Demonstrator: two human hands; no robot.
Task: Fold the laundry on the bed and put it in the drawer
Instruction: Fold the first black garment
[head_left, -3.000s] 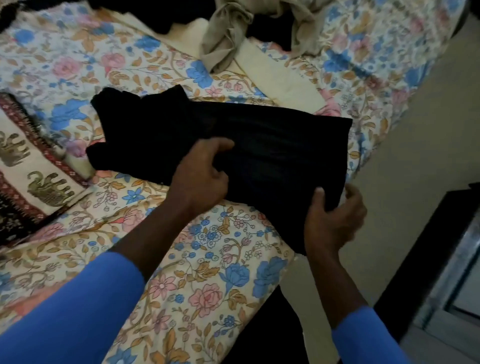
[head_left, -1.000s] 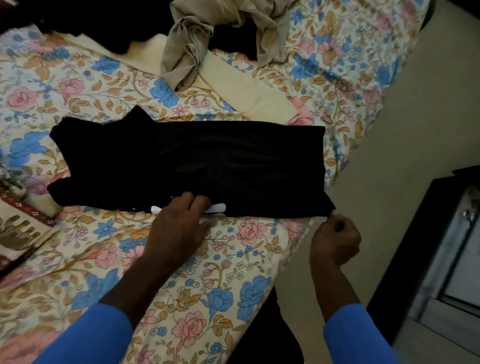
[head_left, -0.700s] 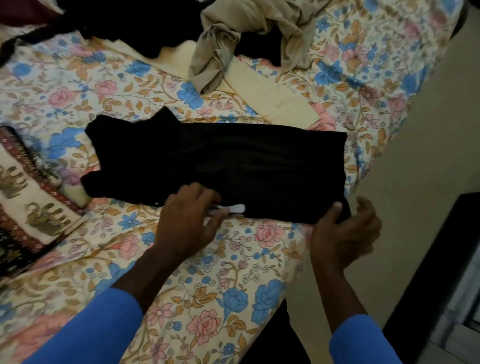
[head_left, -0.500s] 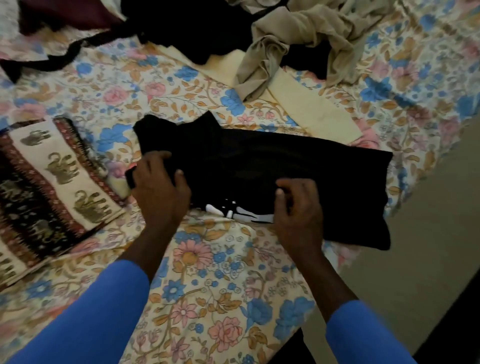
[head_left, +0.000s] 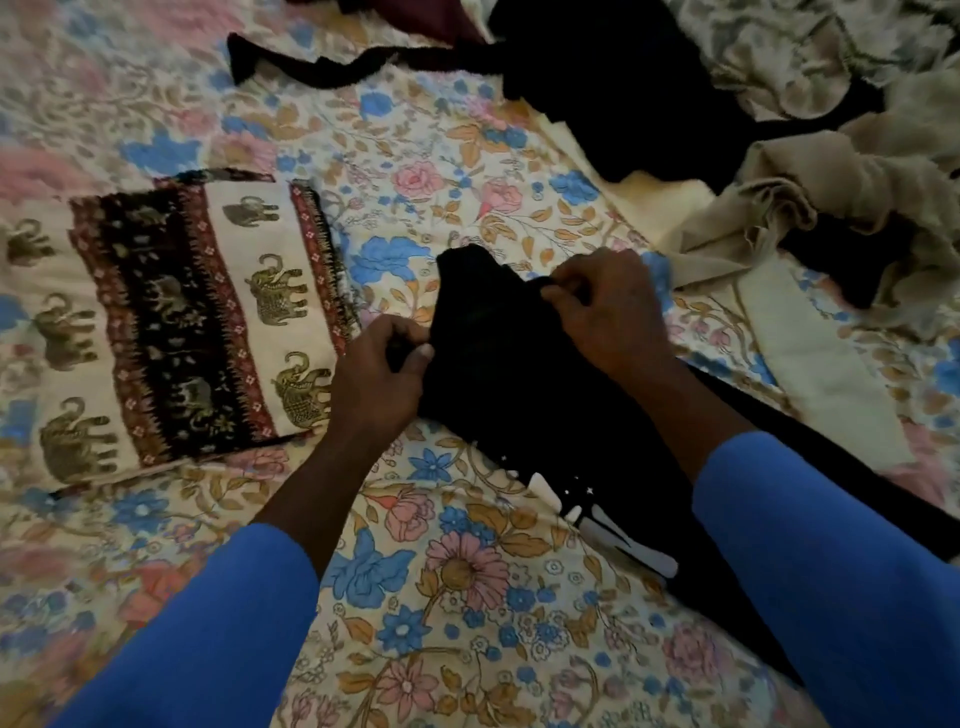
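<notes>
The black garment (head_left: 509, 374) lies folded into a long band on the bed (head_left: 457, 587), running from the middle of the floral sheet down toward the lower right, where it passes under the right arm. A white printed mark (head_left: 613, 530) shows along its near edge. The left hand (head_left: 376, 382) grips the garment's near corner at its upper end, fingers curled round the cloth. The right hand (head_left: 608, 317) pinches the far edge of that same end between thumb and fingertips. Both arms wear blue sleeves (head_left: 208, 639). Just left of the left hand lies a folded elephant-print cloth (head_left: 171, 322), flat on the sheet. Beyond the right hand, a cream cloth (head_left: 810, 364) lies spread out, with a crumpled beige garment (head_left: 831, 208) on it. A heap of dark clothes (head_left: 623, 88) sits at the far edge of the view.
</notes>
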